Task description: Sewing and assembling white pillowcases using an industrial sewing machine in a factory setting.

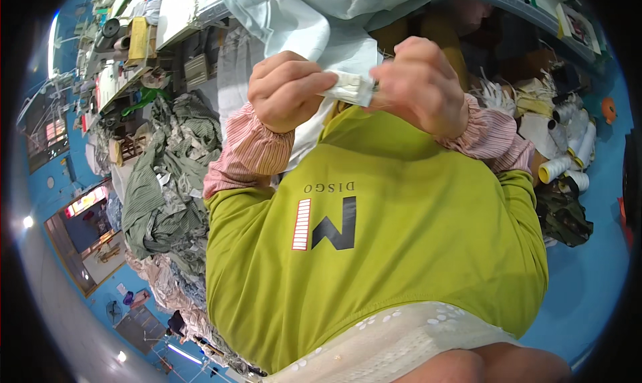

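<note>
My left hand (287, 89) is closed, thumb and fingers pinching one end of a small white packet (350, 85) that looks like a stack of labels in clear wrapping. At the packet's other end is my right hand (422, 85), fingers curled in and blurred by motion. What those fingers grip, if anything, I cannot make out. Right behind the packet hangs pale blue cloth (301, 25), draped down from the table edge. Striped pink sleeve covers (249, 146) wrap both my forearms, over a lime-green top (401, 249).
A heap of green striped cloth (174, 162) lies at the left, with paler cloth (157, 276) below it. At the right are several thread cones (554, 169) and a dark bundle (563, 216). The worktable edge (515, 5) crosses the top.
</note>
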Demonstrator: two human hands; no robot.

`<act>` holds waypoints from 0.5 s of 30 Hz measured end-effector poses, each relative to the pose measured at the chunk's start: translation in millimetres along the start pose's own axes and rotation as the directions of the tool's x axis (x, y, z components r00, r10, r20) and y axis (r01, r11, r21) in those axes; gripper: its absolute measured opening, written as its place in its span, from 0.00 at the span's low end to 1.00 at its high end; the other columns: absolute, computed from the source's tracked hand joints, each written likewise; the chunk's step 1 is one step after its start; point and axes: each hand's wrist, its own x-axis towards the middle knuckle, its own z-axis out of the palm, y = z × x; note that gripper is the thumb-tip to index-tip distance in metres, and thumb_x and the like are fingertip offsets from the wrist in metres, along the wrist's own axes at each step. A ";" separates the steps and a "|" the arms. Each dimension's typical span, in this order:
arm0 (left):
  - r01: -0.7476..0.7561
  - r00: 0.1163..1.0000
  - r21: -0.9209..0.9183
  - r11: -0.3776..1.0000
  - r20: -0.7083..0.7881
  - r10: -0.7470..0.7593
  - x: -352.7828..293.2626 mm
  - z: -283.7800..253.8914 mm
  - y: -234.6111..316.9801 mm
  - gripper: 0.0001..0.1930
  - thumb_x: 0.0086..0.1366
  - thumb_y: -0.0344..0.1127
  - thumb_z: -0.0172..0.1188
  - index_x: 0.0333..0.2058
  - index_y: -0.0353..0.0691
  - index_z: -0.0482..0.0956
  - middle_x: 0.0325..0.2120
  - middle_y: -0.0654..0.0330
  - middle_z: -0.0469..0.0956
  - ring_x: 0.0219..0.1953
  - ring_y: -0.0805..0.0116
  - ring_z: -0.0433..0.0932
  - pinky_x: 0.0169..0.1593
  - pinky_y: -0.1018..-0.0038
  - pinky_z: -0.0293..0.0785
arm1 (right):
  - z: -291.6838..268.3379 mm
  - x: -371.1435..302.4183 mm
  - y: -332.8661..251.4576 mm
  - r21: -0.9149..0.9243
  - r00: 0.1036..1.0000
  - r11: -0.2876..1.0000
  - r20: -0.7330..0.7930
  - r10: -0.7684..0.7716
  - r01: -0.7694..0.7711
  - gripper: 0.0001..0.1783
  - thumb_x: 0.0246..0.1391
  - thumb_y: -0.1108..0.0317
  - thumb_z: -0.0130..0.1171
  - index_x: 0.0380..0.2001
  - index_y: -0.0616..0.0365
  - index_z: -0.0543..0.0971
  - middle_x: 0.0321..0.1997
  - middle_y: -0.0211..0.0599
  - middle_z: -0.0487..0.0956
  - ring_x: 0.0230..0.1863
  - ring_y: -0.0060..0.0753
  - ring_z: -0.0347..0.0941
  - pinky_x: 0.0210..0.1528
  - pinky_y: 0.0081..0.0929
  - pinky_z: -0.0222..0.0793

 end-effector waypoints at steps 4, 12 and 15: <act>0.149 0.978 -0.143 0.978 -0.127 -0.167 -16.3 -7.3 -4.0 0.13 0.41 0.18 0.64 0.30 0.36 0.82 0.22 0.59 0.78 0.22 0.65 0.76 0.25 0.75 0.70 | 25.3 7.2 4.1 0.141 0.961 0.952 -0.005 0.276 -0.272 0.31 0.46 0.63 0.73 0.51 0.61 0.72 0.47 0.43 0.78 0.45 0.45 0.75 0.46 0.37 0.72; 0.221 0.942 -0.187 0.957 -0.214 -0.259 -30.1 -10.9 -4.8 0.11 0.46 0.16 0.63 0.30 0.35 0.80 0.22 0.59 0.77 0.22 0.65 0.76 0.26 0.74 0.71 | 48.3 29.2 3.4 0.236 0.962 0.934 0.010 0.274 -0.269 0.23 0.36 0.73 0.73 0.39 0.59 0.78 0.39 0.39 0.79 0.38 0.41 0.75 0.37 0.31 0.74; 0.223 0.937 -0.250 0.942 -0.211 -0.278 -31.2 -7.8 -8.1 0.11 0.47 0.16 0.63 0.30 0.35 0.80 0.22 0.58 0.77 0.22 0.65 0.76 0.26 0.74 0.70 | 49.1 32.9 3.1 0.244 0.959 0.931 -0.014 0.285 -0.273 0.20 0.33 0.77 0.72 0.35 0.60 0.79 0.36 0.37 0.79 0.35 0.40 0.75 0.34 0.30 0.73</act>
